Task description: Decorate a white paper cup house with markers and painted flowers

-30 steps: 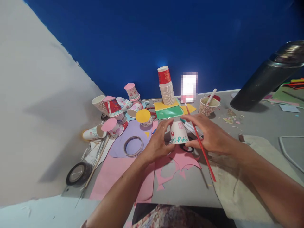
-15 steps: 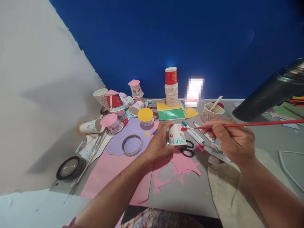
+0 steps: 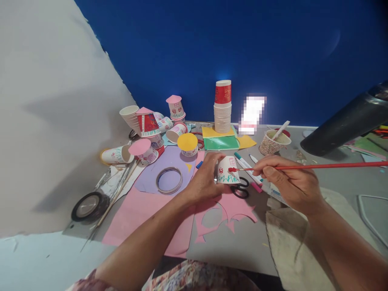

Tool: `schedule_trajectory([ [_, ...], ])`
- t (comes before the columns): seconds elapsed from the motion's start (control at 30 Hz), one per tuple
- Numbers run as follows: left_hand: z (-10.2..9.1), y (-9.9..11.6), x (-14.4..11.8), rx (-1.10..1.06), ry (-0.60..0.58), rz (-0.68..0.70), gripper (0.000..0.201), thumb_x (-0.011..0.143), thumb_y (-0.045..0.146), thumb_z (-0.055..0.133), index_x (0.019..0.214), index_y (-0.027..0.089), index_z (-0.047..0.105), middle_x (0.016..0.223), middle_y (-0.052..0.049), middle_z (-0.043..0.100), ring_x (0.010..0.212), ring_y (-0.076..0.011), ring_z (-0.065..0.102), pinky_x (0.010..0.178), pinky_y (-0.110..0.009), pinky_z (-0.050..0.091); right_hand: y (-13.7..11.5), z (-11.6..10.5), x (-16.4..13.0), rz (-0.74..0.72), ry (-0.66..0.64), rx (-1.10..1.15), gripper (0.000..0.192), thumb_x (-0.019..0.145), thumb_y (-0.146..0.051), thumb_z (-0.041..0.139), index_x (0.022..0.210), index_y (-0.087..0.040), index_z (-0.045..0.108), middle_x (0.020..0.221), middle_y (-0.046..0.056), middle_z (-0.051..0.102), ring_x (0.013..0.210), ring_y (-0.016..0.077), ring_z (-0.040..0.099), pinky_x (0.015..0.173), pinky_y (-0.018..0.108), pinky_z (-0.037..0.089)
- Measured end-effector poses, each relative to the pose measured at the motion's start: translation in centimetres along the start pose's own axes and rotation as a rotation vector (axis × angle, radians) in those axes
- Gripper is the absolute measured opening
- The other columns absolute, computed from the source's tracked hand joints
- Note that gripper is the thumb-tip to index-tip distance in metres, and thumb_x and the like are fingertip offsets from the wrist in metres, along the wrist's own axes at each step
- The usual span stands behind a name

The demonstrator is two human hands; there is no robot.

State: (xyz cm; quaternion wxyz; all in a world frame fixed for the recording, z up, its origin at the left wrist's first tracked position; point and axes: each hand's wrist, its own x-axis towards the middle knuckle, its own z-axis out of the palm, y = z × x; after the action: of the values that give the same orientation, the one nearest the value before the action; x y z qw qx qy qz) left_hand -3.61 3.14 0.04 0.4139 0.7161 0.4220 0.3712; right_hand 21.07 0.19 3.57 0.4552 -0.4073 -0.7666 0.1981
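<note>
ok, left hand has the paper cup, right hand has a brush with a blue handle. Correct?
Not quite: the head view shows that the brush has a red handle, not blue. The rest stands: left hand on the paper cup, right hand on the brush.

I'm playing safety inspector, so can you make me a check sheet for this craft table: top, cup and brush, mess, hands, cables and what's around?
Surface: grey table, partly covered by pink paper.
Job's things: decorated white cup, upside down; red brush, its red tip at the cup's side.
Clutter: scissors, tape roll, markers.
Hands: left hand grips the cup; right hand holds the brush.
Cables: white cord-like loop at right; can't tell if it's a cable.
Surroundings: blue wall behind.
</note>
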Motion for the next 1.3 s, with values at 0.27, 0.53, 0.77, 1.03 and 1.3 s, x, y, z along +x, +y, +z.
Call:
schedule_trajectory([
  [0.27,-0.03,-0.02,-0.1,-0.019,0.001,-0.049,0.085,0.06,0.024,0.099,0.134,0.026,0.057,0.145,-0.011,0.056,0.133,-0.0346,0.058,0.107,-0.047,0.053,0.12,-0.34,0.09,-0.005,0.015,-0.029,0.021,0.108,-0.031,0.057,0.099,-0.028,0.076,0.088,0.002,0.078,0.078,0.0201,0.073,0.077,0.035,0.06],
  [0.53,0.02,-0.2,0.04,-0.026,-0.005,-0.03,0.084,0.06,0.027,0.099,0.133,0.027,0.057,0.144,-0.011,0.056,0.135,-0.0357,0.057,0.11,-0.051,0.051,-0.23,-0.54,0.4,-0.014,-0.056,-0.054,0.024,0.108,-0.033,0.055,0.095,-0.027,0.074,0.086,0.003,0.078,0.076,0.0212,0.074,0.077,0.037,0.061],
  [0.77,0.12,-0.38,0.06,-0.026,0.002,0.002,0.084,0.059,0.027,0.1,0.132,0.027,0.058,0.143,-0.011,0.057,0.136,-0.0359,0.056,0.111,-0.052,0.05,0.04,-0.24,0.24,-0.028,0.002,-0.033,0.024,0.108,-0.035,0.055,0.097,-0.028,0.075,0.089,0.004,0.078,0.08,0.0225,0.074,0.077,0.038,0.061],
  [1.03,0.23,-0.46,0.06,-0.039,-0.004,0.003,0.083,0.06,0.026,0.099,0.132,0.026,0.057,0.143,-0.011,0.056,0.135,-0.0352,0.057,0.108,-0.051,0.052,0.09,-0.14,0.36,-0.043,-0.015,-0.019,0.021,0.108,-0.03,0.056,0.099,-0.026,0.075,0.09,0.004,0.079,0.081,0.0214,0.074,0.078,0.037,0.061],
  [1.3,0.13,-0.44,0.06,-0.043,-0.008,0.012,0.082,0.061,0.024,0.099,0.132,0.027,0.057,0.143,-0.011,0.056,0.136,-0.0342,0.056,0.11,-0.05,0.052,0.11,-0.18,0.4,-0.044,-0.019,-0.027,0.02,0.107,-0.032,0.057,0.098,-0.028,0.075,0.091,0.004,0.079,0.085,0.0233,0.076,0.079,0.038,0.06],
])
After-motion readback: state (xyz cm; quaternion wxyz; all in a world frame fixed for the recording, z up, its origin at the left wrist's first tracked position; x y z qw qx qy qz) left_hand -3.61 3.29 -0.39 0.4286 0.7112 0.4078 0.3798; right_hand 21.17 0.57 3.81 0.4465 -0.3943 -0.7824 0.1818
